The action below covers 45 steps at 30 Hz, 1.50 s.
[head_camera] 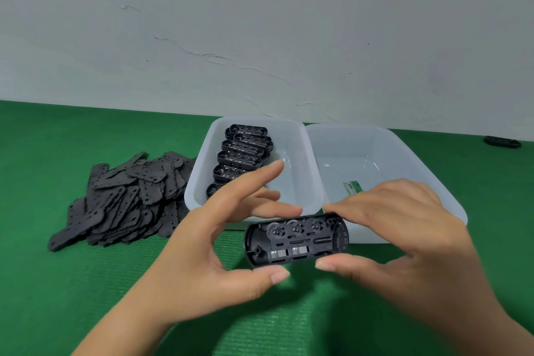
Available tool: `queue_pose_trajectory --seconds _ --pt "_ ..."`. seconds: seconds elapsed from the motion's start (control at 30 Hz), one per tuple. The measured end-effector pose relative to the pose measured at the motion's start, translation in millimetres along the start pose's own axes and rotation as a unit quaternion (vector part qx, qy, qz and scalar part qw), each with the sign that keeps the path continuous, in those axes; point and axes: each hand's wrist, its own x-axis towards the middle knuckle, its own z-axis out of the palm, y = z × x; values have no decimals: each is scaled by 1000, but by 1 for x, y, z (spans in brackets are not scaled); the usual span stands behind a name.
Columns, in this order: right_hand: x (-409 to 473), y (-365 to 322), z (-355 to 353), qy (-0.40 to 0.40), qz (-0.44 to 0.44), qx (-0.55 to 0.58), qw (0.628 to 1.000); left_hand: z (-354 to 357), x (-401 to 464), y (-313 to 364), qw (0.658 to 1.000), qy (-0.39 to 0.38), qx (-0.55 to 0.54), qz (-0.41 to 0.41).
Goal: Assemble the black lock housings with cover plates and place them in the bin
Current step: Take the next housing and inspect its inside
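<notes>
Here, held above the green ribbed mat point(86, 283): a black lock housing point(296, 238), pinched between thumb and fingertips of the left hand point(202, 246) at its left end and of the right hand point(404, 240) at its right end, thumbs under the near edge, fingers over the far edge; left index finger lifted straight and free. Long axis running left to right, open side facing the camera, showing round cams, a small coil spring and metal tabs. Oblong, rounded ends, glossy plastic. Behind it, two translucent white bins: left bin point(199, 182) with more housings point(242, 153) in a row, right bin point(419, 159) with a label. Further left, a heap of flat matte black cover plates point(124, 199).
</notes>
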Motion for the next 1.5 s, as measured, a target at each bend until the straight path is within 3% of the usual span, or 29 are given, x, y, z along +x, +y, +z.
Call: queue_pose_trajectory --seconds 0.53,0.83,1.5 --pt "2 0 1 2 -12 -2 1000 1 -1 0 1000 -5 -2 -1" --pt "2 -1 1 6 -8 1 1000 -1 -1 -1 999 36 -6 2" --pt "-1 1 1 -1 3 3 1000 2 -2 -2 1000 0 2 -5"
